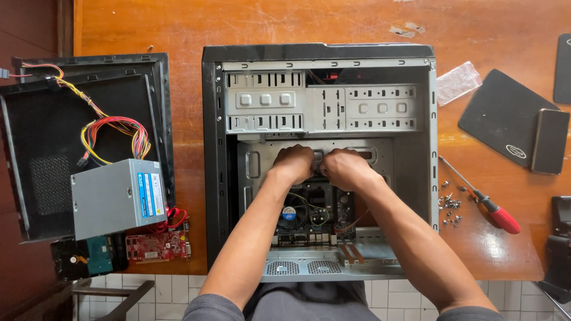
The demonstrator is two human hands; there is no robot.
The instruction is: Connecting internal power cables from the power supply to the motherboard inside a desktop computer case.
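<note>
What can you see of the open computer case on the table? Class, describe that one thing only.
The computer case lies on its side on the wooden table, its side panel off. It has a black outer frame and a grey metal inside with perforated drive bays at the far end. A motherboard with a small round fan sits inside. The left hand and right hand reach in together, fingers curled near the motherboard's far edge.
</note>
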